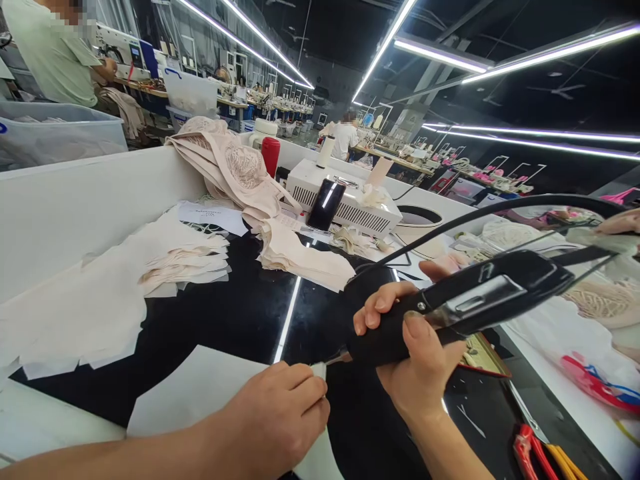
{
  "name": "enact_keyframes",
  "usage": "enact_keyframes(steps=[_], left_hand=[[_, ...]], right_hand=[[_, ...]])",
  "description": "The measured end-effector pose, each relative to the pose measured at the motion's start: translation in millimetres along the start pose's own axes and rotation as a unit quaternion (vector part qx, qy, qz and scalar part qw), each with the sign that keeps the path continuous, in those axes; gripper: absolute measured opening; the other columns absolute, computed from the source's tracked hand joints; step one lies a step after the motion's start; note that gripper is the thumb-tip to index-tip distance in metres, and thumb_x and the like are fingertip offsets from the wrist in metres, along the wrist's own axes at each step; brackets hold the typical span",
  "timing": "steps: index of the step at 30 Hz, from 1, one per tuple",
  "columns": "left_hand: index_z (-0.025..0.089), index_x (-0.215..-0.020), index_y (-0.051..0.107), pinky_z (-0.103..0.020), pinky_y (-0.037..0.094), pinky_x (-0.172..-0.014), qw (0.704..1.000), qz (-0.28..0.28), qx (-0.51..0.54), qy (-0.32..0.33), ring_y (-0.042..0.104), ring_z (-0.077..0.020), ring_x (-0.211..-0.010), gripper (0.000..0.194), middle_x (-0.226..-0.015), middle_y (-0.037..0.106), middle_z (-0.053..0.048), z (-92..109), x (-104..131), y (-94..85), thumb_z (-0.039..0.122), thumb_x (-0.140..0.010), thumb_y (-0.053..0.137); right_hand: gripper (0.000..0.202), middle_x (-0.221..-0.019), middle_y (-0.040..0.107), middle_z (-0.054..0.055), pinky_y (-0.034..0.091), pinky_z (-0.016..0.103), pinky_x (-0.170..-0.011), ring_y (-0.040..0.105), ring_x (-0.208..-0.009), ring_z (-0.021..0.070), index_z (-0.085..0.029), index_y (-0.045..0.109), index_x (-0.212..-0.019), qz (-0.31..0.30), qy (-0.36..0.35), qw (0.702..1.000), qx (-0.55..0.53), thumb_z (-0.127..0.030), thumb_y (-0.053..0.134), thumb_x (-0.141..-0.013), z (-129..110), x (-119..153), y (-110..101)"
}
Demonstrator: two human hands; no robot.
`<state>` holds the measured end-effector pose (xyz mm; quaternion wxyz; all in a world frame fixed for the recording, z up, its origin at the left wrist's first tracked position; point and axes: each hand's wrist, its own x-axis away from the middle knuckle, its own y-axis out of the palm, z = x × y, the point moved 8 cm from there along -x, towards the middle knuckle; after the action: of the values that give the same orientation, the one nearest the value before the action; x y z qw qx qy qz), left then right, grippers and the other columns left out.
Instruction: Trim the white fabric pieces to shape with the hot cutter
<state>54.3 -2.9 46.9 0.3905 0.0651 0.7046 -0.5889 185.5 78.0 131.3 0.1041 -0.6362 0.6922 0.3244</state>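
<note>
My right hand [425,367] is wrapped around a black corded hand tool [475,293] with a silver lever on its side. The tool's thin metal tip [341,356] points left toward my other hand. My left hand [280,413] is closed, its thumb and fingers pinching a small pale strip [319,371] whose end meets the tip. Most of that strip is hidden by the fingers. A white sheet [195,383], paper or cloth, lies under my left hand on the glossy black tabletop [230,317].
Stacked cream fabric pieces [100,287] lie left, with another stack [305,257] ahead. Beige bras [225,157] heap at the back. A white vented box [345,200] has a phone [326,203] against it. Red-handled scissors [533,443] lie lower right. A person [47,53] sits beyond the partition.
</note>
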Motion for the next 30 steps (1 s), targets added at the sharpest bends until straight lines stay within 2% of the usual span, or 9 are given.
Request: enact_keyframes(steps=[5, 9, 14, 18, 24, 30], left_hand=[[0.012, -0.1, 0.071, -0.03, 0.056, -0.083, 1.0, 0.01, -0.013, 0.003, 0.068, -0.0209, -0.101, 0.014, -0.121, 0.074, -0.011, -1.2, 1.0, -6.1, 0.004, -0.09, 0.065], [0.012, -0.096, 0.071, -0.03, 0.054, -0.097, 0.999, 0.031, -0.02, 0.014, 0.068, -0.0203, -0.104, 0.011, -0.12, 0.075, -0.012, -0.2, 2.0, -4.6, 0.004, -0.091, 0.065], [0.013, -0.093, 0.071, -0.03, 0.056, -0.093, 0.999, 0.049, -0.02, 0.002, 0.069, -0.0196, -0.1, 0.014, -0.116, 0.077, -0.011, -1.4, 2.3, -4.2, 0.003, -0.091, 0.063], [0.013, -0.096, 0.071, -0.031, 0.056, -0.094, 0.999, 0.027, -0.035, 0.014, 0.07, -0.0199, -0.101, 0.016, -0.116, 0.077, -0.011, 0.8, 0.6, -4.0, 0.001, -0.091, 0.061], [0.013, -0.094, 0.07, -0.03, 0.057, -0.089, 0.998, 0.037, -0.044, 0.011, 0.07, -0.0195, -0.096, 0.017, -0.112, 0.077, -0.012, 1.7, 0.9, -6.6, 0.0, -0.091, 0.06], [0.014, -0.093, 0.07, -0.03, 0.059, -0.079, 0.999, 0.042, -0.033, 0.0, 0.071, -0.0211, -0.095, 0.015, -0.112, 0.078, -0.01, -0.4, 2.7, -4.8, 0.001, -0.089, 0.062]], right_hand=[[0.025, -0.084, 0.066, -0.004, 0.059, 0.026, -0.053, 0.063, -0.062, 0.0119, -0.029, 0.065, -0.111, -0.009, -0.005, 1.0, -0.008, -0.03, 0.08, -0.091, 0.2, 0.7, -0.3], [0.027, -0.083, 0.066, -0.005, 0.06, 0.027, -0.053, 0.064, -0.06, 0.012, -0.028, 0.064, -0.111, -0.01, -0.007, 1.0, -0.004, -0.032, 0.081, -0.091, 0.3, 1.4, -1.4], [0.03, -0.081, 0.065, -0.005, 0.059, 0.028, -0.052, 0.063, -0.058, 0.0125, -0.029, 0.063, -0.114, 0.0, -0.001, 1.0, 0.0, -0.032, 0.081, -0.09, 0.0, 1.1, -0.5], [0.031, -0.081, 0.065, -0.005, 0.058, 0.028, -0.051, 0.063, -0.057, 0.0129, -0.029, 0.063, -0.113, 0.002, -0.002, 1.0, 0.008, -0.033, 0.081, -0.089, -0.4, 0.7, 0.6], [0.031, -0.082, 0.065, -0.005, 0.058, 0.028, -0.051, 0.063, -0.058, 0.0132, -0.029, 0.064, -0.115, 0.004, -0.005, 1.0, 0.011, -0.031, 0.081, -0.089, -2.0, 1.1, -1.3], [0.045, -0.079, 0.064, -0.006, 0.055, 0.027, -0.05, 0.062, -0.058, 0.0138, -0.032, 0.061, -0.129, 0.014, -0.006, 1.0, 0.004, -0.032, 0.08, -0.088, -7.9, -0.6, -1.1]])
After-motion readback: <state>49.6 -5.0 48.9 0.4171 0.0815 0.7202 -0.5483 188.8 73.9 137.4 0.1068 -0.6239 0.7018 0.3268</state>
